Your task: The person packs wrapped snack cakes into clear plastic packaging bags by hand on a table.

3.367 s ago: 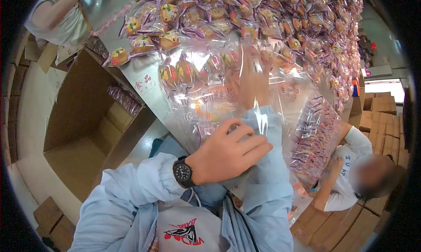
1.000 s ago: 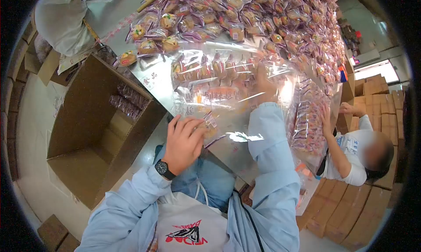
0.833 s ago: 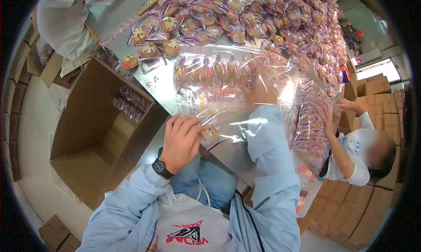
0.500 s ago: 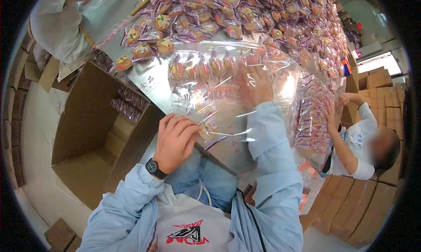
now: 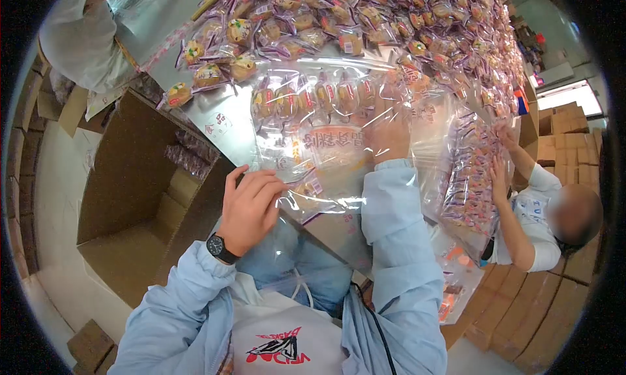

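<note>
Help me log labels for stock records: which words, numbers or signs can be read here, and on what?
"食品": in red at the table edge.
"BASKE", upside down, perhaps cut off: on the white shirt; the larger red lettering is unclear.
Unreadable: the glare-broken print on the clear bag, tiny labels on the packets, the watch numerals, and blue letters on the co-worker's shirt.

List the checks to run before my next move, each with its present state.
1. Right hand under the clear film: ok.
2. Row of wrapped cakes side by side under the film: ok.
3. Single wrapped cake lined up with that row: not ok, it lies apart, near the left hand.
4. Left hand gripping the film: cannot tell.
5. Cardboard box open: ok.
</note>
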The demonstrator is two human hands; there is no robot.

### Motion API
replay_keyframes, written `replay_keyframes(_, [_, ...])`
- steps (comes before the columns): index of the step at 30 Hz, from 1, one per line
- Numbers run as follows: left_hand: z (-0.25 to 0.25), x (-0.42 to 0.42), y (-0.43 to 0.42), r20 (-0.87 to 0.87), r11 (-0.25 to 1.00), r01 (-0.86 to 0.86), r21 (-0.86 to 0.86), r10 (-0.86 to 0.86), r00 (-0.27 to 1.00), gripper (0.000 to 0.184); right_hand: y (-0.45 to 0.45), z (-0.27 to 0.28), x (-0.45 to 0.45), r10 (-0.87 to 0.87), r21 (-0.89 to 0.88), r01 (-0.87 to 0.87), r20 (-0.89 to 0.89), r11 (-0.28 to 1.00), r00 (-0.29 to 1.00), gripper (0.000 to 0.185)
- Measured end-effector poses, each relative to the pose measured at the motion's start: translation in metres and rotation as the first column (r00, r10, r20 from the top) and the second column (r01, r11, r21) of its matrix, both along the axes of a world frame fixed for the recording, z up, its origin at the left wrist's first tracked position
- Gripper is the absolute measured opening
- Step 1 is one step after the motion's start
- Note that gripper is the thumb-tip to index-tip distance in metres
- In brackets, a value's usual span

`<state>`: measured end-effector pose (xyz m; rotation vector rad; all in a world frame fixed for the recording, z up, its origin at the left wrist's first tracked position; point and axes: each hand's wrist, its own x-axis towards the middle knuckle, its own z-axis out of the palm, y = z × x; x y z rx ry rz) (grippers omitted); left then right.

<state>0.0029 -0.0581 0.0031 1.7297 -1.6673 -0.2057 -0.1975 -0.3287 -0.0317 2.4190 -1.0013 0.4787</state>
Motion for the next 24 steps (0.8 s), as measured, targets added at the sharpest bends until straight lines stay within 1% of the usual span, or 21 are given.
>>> replay_keyframes(2, [-0.001,-0.001,-0.002,-0.006,1.000,0.007,0.001,-0.007,1.000,0.028,-0.011,-0.006,-0.009,0.123,-0.009,-0.123,0.107,0.992,0.987,0.062])
replay_keyframes(5, [-0.006,-0.002,-0.002,-0.004,1.000,0.005,-0.008,-0.005,1.000,0.029,-0.009,-0.005,-0.007,0.056,0.023,-0.064,0.243,0.998,0.968,0.059])
replay_keyframes(8, [-0.003,0.001,-0.005,0.009,1.000,0.005,-0.012,-0.005,1.000,0.029,-0.011,-0.011,0.002,0.005,0.079,-0.033,0.328,0.996,0.945,0.062])
replay_keyframes(9, [0.000,0.003,-0.005,0.008,1.000,0.002,-0.009,-0.002,1.000,0.030,-0.008,-0.008,0.004,-0.026,0.094,-0.005,0.329,0.996,0.944,0.068])
replay_keyframes(11, [0.001,0.004,-0.004,0.008,1.000,-0.002,-0.010,0.002,1.000,0.030,-0.015,-0.023,-0.002,0.018,0.043,-0.034,0.327,0.998,0.945,0.067])
replay_keyframes(12, [0.001,0.005,-0.003,0.011,1.000,-0.001,-0.018,0.002,1.000,0.030,-0.013,-0.017,-0.001,0.038,0.014,-0.045,0.323,0.999,0.946,0.066])
replay_keyframes(15, [0.004,0.003,-0.005,0.002,1.000,0.011,-0.025,-0.011,1.000,0.028,0.002,0.005,0.002,0.007,0.139,-0.060,0.351,0.989,0.936,0.062])
replay_keyframes(18, [0.005,0.002,-0.006,-0.005,0.999,0.023,-0.034,-0.023,1.000,0.027,0.001,-0.004,0.002,0.102,0.078,-0.144,0.389,0.987,0.916,0.056])
replay_keyframes(21, [0.002,-0.001,-0.007,0.004,0.998,0.026,-0.054,-0.025,1.000,0.027,-0.005,0.004,-0.002,0.140,0.146,-0.178,0.240,0.973,0.961,0.054])
replay_keyframes(24, [0.003,-0.001,-0.006,0.011,0.998,0.028,-0.058,-0.028,1.000,0.027,0.003,0.014,0.009,0.134,0.137,-0.184,0.314,0.973,0.940,0.063])
